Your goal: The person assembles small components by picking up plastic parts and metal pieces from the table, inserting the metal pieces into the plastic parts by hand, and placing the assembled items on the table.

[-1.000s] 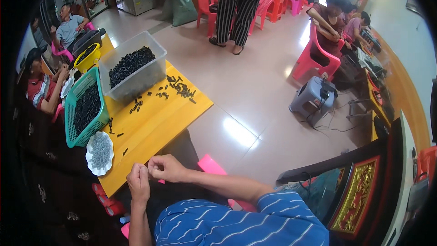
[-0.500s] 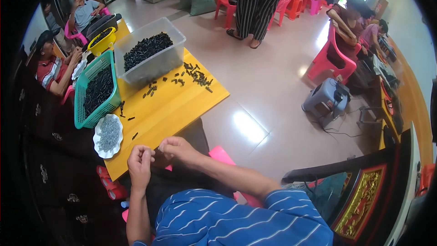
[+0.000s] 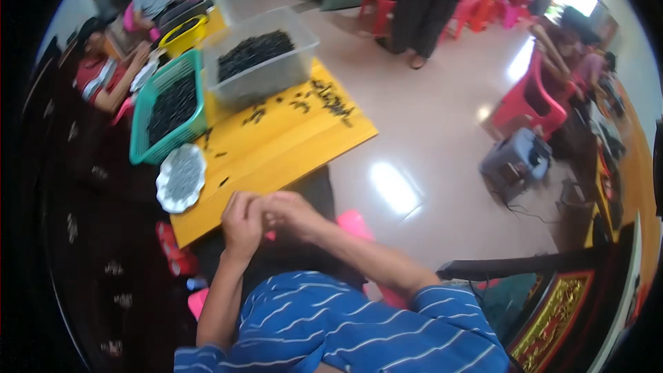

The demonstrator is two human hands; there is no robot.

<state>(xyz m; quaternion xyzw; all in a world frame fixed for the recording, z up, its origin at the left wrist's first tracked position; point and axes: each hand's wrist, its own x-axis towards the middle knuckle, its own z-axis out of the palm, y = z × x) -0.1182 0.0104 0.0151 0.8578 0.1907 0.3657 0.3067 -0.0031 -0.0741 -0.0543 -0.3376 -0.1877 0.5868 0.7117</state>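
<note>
Where both hands [image 3: 242, 226] [image 3: 291, 214] meet, fingers [image 3: 240, 203] curl.

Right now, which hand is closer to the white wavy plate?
Left. The left hand is to the right of the white wavy plate and nearer the body; the right hand is farther right, beside the left one.

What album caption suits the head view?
Left hand and right hand close together by a yellow table with scattered black pieces.
</note>
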